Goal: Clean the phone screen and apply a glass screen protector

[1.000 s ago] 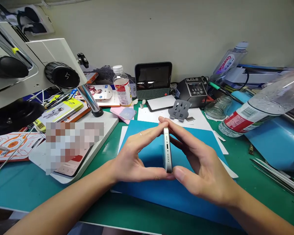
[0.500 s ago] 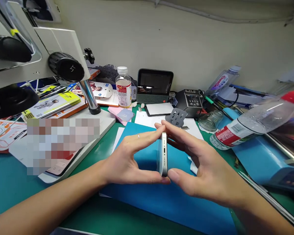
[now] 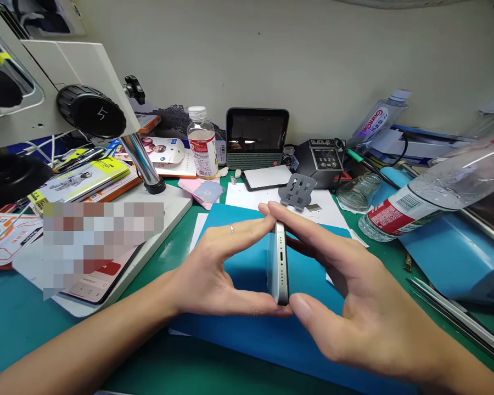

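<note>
Phone (image 3: 278,263) shifts slightly right above mat (image 3: 247,334), pointing lengthwise away, left hand (image 3: 212,274) and right hand (image 3: 360,296) fingers gripping it; "Ganten" bottle (image 3: 376,122) beyond mat.

Phone (image 3: 282,263) above mat (image 3: 247,343) (between hands (image 3: 208,274) (image 3: 362,312)), microscope (image 3: 80,63) left

You've got a slim silver ring (image 3: 231,228) on your left hand (image 3: 208,271), near the index finger's (image 3: 249,233) base. Small dark mark (image 3: 256,312) on that thumb (image 3: 247,302), too faint to read. Your right hand (image 3: 362,299) is bare; both forearms (image 3: 101,333) bare to frame edge.
</note>
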